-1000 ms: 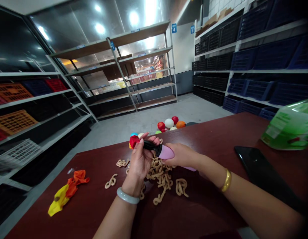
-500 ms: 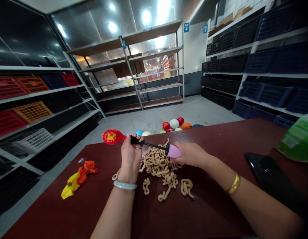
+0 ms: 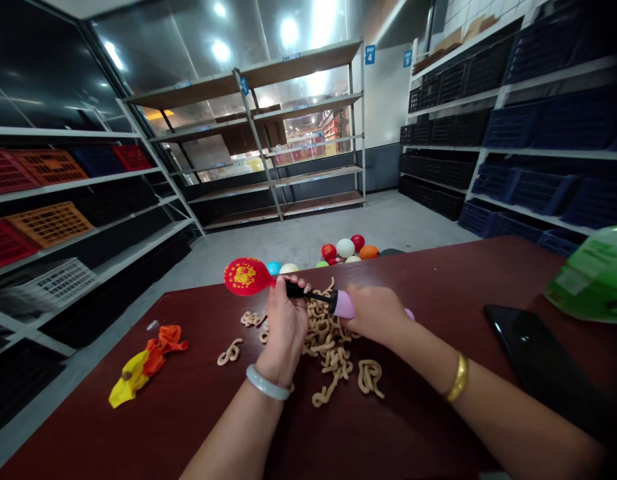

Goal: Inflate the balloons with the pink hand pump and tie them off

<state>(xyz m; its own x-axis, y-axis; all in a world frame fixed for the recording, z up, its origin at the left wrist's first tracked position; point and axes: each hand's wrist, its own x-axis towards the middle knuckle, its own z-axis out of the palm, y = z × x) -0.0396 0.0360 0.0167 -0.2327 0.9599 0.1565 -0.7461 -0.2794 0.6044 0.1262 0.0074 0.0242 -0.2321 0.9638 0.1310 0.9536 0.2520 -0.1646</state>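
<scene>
A red balloon (image 3: 245, 276) with a yellow print is partly inflated and sits on the nozzle end of a hand balloon pump (image 3: 342, 305), black with a pink-purple body. My left hand (image 3: 286, 317) is closed around the black end, by the balloon's neck. Wrapped round the pink-purple part, my right hand (image 3: 374, 312) covers much of it. The pump is held roughly level above a pile of tan, curled, rope-like pieces (image 3: 333, 343). A few such pieces lie apart on the brown table (image 3: 188, 413).
Limp orange (image 3: 161, 347) and yellow balloons (image 3: 131, 381) lie at left. A black phone (image 3: 528, 340) and a green plastic bag (image 3: 588, 280) are at right. Inflated balloons (image 3: 345, 248) rest beyond the table's far edge. Shelves with crates (image 3: 51, 225) stand around.
My left hand and the balloon have moved right, toward my right hand, shortening the visible pump rod. The red balloon looks slightly larger. The view has shifted a little.
</scene>
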